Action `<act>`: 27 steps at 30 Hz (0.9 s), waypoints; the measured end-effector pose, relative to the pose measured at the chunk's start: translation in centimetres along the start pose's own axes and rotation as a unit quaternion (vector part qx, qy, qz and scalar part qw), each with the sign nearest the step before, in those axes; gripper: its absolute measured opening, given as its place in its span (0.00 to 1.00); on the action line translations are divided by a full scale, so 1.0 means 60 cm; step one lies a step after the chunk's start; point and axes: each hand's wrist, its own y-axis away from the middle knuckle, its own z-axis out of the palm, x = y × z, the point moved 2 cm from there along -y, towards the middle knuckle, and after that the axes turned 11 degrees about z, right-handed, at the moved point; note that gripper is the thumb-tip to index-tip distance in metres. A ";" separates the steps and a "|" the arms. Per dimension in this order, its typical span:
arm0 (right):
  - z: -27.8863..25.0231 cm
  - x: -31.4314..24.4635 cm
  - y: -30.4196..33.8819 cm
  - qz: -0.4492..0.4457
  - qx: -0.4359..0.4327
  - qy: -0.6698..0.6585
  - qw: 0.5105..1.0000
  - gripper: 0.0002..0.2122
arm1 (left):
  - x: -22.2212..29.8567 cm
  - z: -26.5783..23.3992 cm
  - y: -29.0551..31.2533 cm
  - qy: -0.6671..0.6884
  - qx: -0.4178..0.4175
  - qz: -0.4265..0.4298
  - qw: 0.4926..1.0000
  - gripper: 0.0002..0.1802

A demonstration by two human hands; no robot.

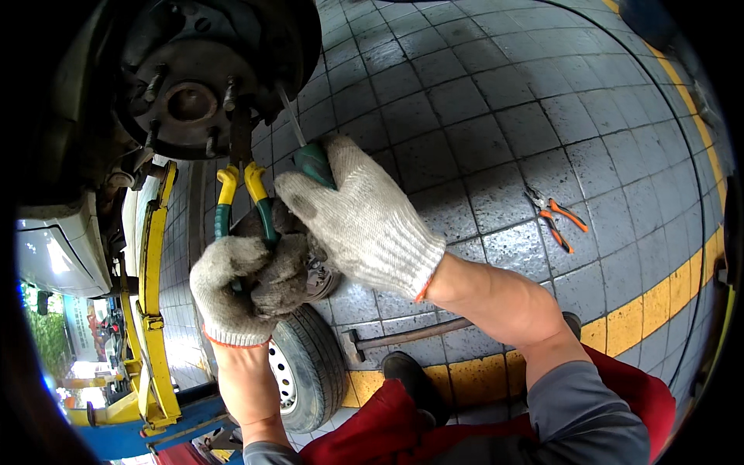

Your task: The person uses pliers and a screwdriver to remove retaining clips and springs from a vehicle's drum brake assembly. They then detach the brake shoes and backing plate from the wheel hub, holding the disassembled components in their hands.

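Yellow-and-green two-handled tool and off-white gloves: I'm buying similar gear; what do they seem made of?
Yellow-and-green two-handled tool: grips probably smooth plastic or rubber, given their flared, moulded look. Off-white ribbed-cuff gloves: matte knit, perhaps cotton; fine stitches show.

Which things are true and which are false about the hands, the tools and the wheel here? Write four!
1. The right hand, in a whitish knit glove, holds a green-handled, metal-shafted tool. True.
2. The left hand is bare. False: it wears a matching glove.
3. The orange-and-black-handled pliers lie on the grey tiled floor. True.
4. The black-tyred, white-rimmed wheel is on the dark metal hub. False: it is off the hub.
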 end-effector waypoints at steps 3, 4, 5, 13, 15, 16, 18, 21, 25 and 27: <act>-0.025 0.007 -0.003 -0.007 0.001 -0.151 0.989 0.18 | 0.005 -0.019 -0.001 -0.215 0.044 0.111 0.969 0.18; -0.036 0.011 -0.003 -0.002 -0.013 -0.203 0.979 0.19 | 0.005 -0.018 -0.004 -0.215 0.012 0.090 0.972 0.18; -0.046 0.014 -0.003 0.005 -0.028 -0.256 0.966 0.20 | 0.006 -0.013 -0.005 -0.207 0.010 0.100 0.973 0.18; -0.046 0.013 -0.018 0.037 -0.036 -0.228 0.972 0.18 | 0.005 0.036 -0.006 -0.023 0.021 -0.070 0.997 0.14; -0.032 0.013 -0.011 0.023 0.008 -0.105 0.994 0.14 | 0.000 0.021 -0.008 -0.053 0.004 -0.057 0.997 0.11; -0.021 0.017 -0.005 0.103 -0.021 -0.190 0.976 0.13 | -0.001 0.012 -0.010 -0.032 -0.021 -0.067 0.997 0.11; 0.002 0.024 0.005 0.256 -0.075 -0.349 0.899 0.16 | 0.000 -0.007 -0.016 0.008 -0.073 -0.089 0.993 0.10; 0.015 0.037 0.006 0.267 -0.021 -0.298 0.916 0.22 | -0.002 -0.023 -0.021 0.002 -0.073 -0.073 0.995 0.10; 0.025 0.056 0.000 0.267 0.032 -0.262 0.927 0.25 | -0.002 -0.009 -0.024 -0.024 -0.070 -0.079 0.994 0.12; 0.024 0.060 -0.002 0.256 0.043 -0.217 0.941 0.23 | 0.000 0.003 -0.023 -0.001 -0.098 -0.108 0.989 0.13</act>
